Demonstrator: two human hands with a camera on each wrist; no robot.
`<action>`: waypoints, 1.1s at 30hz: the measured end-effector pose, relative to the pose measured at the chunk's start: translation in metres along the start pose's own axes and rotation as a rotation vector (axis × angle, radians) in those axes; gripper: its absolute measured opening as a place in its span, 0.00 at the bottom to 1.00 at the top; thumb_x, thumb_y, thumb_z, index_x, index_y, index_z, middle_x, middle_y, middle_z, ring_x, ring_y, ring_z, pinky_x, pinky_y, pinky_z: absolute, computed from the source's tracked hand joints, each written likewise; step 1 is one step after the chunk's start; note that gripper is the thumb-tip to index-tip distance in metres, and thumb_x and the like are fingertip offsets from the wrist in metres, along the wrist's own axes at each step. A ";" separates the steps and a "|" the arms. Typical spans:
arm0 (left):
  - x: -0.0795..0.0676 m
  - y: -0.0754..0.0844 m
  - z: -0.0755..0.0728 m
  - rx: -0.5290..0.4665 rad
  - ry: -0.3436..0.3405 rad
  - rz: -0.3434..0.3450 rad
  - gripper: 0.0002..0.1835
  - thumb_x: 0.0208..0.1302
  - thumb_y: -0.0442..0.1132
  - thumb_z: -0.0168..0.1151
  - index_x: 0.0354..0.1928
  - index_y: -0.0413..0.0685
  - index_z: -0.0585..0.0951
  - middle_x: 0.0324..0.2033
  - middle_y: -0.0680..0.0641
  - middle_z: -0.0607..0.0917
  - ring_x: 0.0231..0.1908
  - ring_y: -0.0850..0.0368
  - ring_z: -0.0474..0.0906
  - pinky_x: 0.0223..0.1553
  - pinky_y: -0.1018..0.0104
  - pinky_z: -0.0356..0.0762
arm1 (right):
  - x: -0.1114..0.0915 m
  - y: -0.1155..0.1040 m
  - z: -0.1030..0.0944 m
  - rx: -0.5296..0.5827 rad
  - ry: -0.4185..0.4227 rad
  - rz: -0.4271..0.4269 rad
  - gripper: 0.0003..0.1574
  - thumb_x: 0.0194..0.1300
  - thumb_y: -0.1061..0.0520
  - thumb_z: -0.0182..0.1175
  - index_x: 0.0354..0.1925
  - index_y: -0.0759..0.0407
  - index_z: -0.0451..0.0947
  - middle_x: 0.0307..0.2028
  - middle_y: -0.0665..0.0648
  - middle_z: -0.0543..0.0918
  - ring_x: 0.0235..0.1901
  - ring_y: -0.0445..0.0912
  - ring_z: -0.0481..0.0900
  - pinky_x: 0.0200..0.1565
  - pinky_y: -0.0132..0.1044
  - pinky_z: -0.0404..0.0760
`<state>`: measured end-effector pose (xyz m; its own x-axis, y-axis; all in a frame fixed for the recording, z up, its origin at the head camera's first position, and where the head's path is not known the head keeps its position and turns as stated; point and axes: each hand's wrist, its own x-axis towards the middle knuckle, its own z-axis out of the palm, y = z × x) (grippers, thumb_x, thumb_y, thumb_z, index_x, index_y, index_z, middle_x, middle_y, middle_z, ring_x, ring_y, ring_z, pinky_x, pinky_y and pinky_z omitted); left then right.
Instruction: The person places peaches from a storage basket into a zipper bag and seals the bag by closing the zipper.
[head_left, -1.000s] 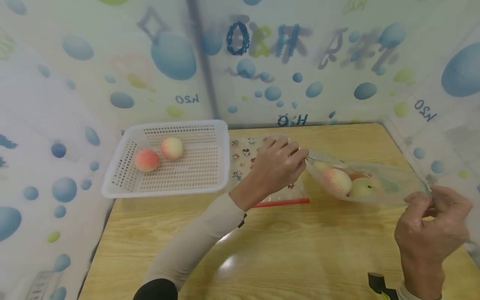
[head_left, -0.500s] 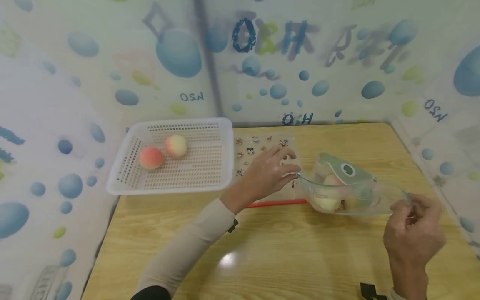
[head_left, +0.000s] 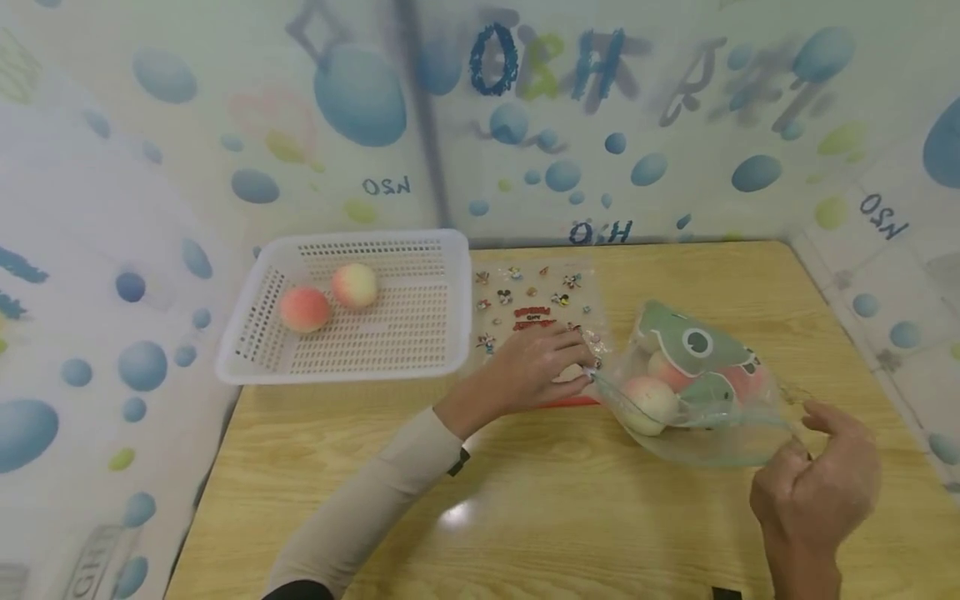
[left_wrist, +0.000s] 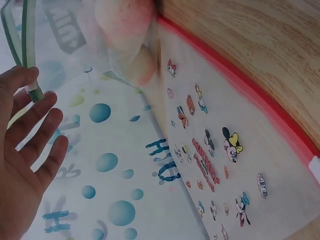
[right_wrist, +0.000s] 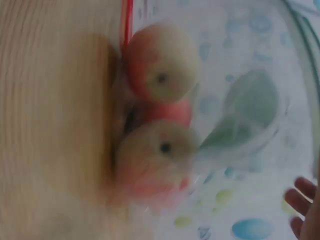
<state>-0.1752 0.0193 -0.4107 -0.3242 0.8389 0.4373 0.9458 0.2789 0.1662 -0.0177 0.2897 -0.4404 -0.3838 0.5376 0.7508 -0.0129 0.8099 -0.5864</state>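
Observation:
A clear zip bag (head_left: 701, 337) with a green cartoon-eye print lies on the right of the table, its mouth toward me. Inside are several peaches (head_left: 651, 404), which the right wrist view shows blurred through the plastic. My left hand (head_left: 534, 367) pinches the left corner of the mouth between thumb and index finger; its other fingers are loosely bent in the left wrist view. At the right corner, my right hand (head_left: 821, 487) pinches the bag's edge with thumb and index. Only a few fingertips (right_wrist: 298, 202) of it show in the right wrist view.
A white plastic basket (head_left: 408, 333) with two peaches (head_left: 305, 309) stands at the back left. Between it and the zip bag lies a flat clear bag (head_left: 517, 292) with cartoon prints and a red slider edge, partly under my left hand. A patterned wall closes off the back.
Both hands have drawn toward me, the right one also leftward, each keeping its corner. The bag has tipped, so its printed side faces up and its mouth points at me.

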 end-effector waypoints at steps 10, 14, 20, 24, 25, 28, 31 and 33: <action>-0.008 0.003 -0.003 -0.013 0.034 -0.018 0.08 0.67 0.42 0.69 0.43 0.47 0.88 0.40 0.54 0.87 0.41 0.61 0.82 0.47 0.72 0.77 | -0.016 -0.108 0.027 0.285 0.128 -0.441 0.17 0.59 0.54 0.54 0.29 0.68 0.82 0.31 0.63 0.86 0.24 0.66 0.73 0.37 0.49 0.67; -0.011 0.004 -0.003 -0.033 0.054 -0.010 0.07 0.67 0.39 0.70 0.44 0.46 0.88 0.40 0.53 0.88 0.42 0.61 0.83 0.49 0.75 0.76 | -0.025 -0.114 0.036 0.194 -0.196 -0.538 0.21 0.69 0.51 0.55 0.40 0.68 0.85 0.41 0.64 0.86 0.31 0.65 0.79 0.31 0.57 0.70; -0.016 0.005 -0.002 -0.024 0.076 0.034 0.06 0.66 0.36 0.70 0.43 0.45 0.88 0.42 0.51 0.87 0.45 0.60 0.82 0.56 0.76 0.72 | -0.036 -0.103 0.052 0.038 -0.497 -0.511 0.22 0.69 0.49 0.59 0.49 0.64 0.86 0.52 0.66 0.81 0.45 0.65 0.80 0.42 0.62 0.75; -0.018 0.005 -0.003 -0.025 0.079 0.003 0.06 0.66 0.36 0.70 0.43 0.45 0.89 0.47 0.50 0.86 0.50 0.58 0.81 0.60 0.74 0.69 | -0.038 -0.099 0.059 0.024 -0.569 -0.491 0.16 0.65 0.54 0.67 0.46 0.64 0.88 0.53 0.65 0.82 0.50 0.64 0.79 0.49 0.61 0.73; -0.019 0.005 -0.003 -0.026 0.077 -0.008 0.06 0.66 0.36 0.70 0.44 0.45 0.89 0.49 0.49 0.85 0.51 0.57 0.81 0.61 0.74 0.68 | -0.038 -0.099 0.060 0.019 -0.578 -0.493 0.15 0.65 0.54 0.68 0.45 0.64 0.88 0.53 0.65 0.82 0.50 0.64 0.78 0.50 0.61 0.72; -0.021 0.005 -0.004 -0.013 0.067 -0.027 0.07 0.66 0.37 0.70 0.44 0.47 0.89 0.52 0.49 0.84 0.54 0.56 0.80 0.62 0.73 0.67 | -0.039 -0.099 0.064 0.027 -0.580 -0.489 0.15 0.62 0.55 0.70 0.43 0.65 0.88 0.52 0.65 0.83 0.51 0.64 0.78 0.51 0.60 0.72; -0.023 0.005 -0.004 -0.001 0.073 -0.025 0.06 0.66 0.37 0.70 0.43 0.48 0.90 0.54 0.49 0.84 0.55 0.55 0.79 0.62 0.72 0.67 | -0.040 -0.099 0.067 0.034 -0.578 -0.494 0.14 0.61 0.55 0.70 0.40 0.66 0.88 0.52 0.65 0.84 0.52 0.62 0.79 0.51 0.60 0.73; -0.024 0.004 -0.004 0.008 0.076 -0.026 0.05 0.67 0.37 0.70 0.42 0.49 0.90 0.55 0.49 0.83 0.56 0.55 0.79 0.62 0.70 0.69 | -0.040 -0.099 0.068 0.044 -0.581 -0.495 0.13 0.61 0.56 0.70 0.38 0.67 0.87 0.52 0.64 0.84 0.52 0.62 0.79 0.51 0.59 0.73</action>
<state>-0.1637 -0.0015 -0.4168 -0.3484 0.7935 0.4989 0.9372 0.3037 0.1713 -0.0639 0.1718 -0.4334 -0.7479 -0.1051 0.6554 -0.3416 0.9075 -0.2442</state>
